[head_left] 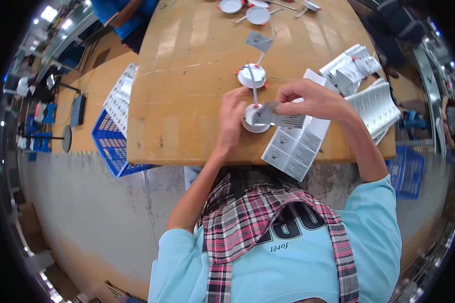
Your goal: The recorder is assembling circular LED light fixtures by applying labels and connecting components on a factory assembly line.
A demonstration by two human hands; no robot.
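Counter (187, 101): bare wood, tan, scuffed, with a pale scratch line running across it beyond the fingers. Floor (96, 212): grey concrete, stained and mottled, with a brownish patch toward the lower left. Blue plastic crate (108, 146) stands on the floor at the counter's left edge — a second blue crate (407, 171) sits well to the right of the fingers. A lower wooden surface (93, 86) lies left of the counter, carrying a dark flat device (77, 109). Bright ceiling lights (49, 13) show at far upper left — further small lights dot the rim on both sides. Walls cannot be made out.
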